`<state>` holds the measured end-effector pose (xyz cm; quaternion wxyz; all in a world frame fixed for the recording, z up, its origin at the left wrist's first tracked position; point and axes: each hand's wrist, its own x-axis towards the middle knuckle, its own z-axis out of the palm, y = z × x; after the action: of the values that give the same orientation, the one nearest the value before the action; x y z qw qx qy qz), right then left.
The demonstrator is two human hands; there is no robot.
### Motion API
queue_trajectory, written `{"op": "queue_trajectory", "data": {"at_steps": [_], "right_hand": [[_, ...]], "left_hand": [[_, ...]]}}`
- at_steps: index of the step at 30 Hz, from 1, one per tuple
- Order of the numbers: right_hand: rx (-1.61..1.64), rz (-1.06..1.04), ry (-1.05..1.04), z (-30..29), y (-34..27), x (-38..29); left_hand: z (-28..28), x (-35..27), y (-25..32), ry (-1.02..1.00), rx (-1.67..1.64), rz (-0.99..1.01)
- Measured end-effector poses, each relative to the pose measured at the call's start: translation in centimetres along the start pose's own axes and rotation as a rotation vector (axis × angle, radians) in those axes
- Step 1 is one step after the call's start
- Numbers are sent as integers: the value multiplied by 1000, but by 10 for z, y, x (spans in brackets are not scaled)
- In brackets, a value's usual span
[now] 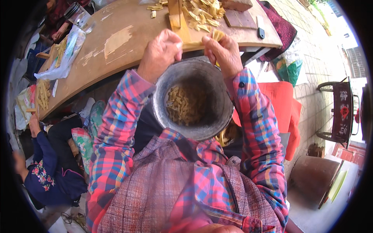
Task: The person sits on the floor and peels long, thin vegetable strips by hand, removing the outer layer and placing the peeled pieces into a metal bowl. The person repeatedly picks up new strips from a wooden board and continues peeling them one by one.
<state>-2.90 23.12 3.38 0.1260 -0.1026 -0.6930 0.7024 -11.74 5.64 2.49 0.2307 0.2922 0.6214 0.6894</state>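
My left hand (164, 52) is raised over the left rim of a deep round grey pot (163, 116), its fingertips curled together; whether anything thin is between them I cannot tell. Opposite, my right hand (223, 51) grips a yellowish dried strip (218, 35) near the table edge. Inside the pot lie many similar yellow-brown pieces (185, 106). Between my hands, on the table, stands an upright wooden piece on a flat wooden base (180, 30). Behind it is a heap of flattened yellow strips (207, 11).
The worn wooden table (131, 55) spans the front. A brick (237, 4), a dark board (240, 19) and a white blade with a black handle (260, 32) lie at right. A plastic jar (81, 19) and plastic bag (65, 58) are at left. Another person (52, 166) sits lower left.
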Motion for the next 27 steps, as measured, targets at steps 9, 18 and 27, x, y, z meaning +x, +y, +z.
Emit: {"op": "queue_trajectory", "data": {"at_steps": [9,18,27], "right_hand": [[-83,-83,110,12,7,86],[-462,-145,104,15,31,67],[-186,-6,-66,7,12,26]], "left_hand": [[-43,72,-3,79,196,72],[-65,78,-43,246,520,84],[-35,48,-1,-92,139,-67]]}}
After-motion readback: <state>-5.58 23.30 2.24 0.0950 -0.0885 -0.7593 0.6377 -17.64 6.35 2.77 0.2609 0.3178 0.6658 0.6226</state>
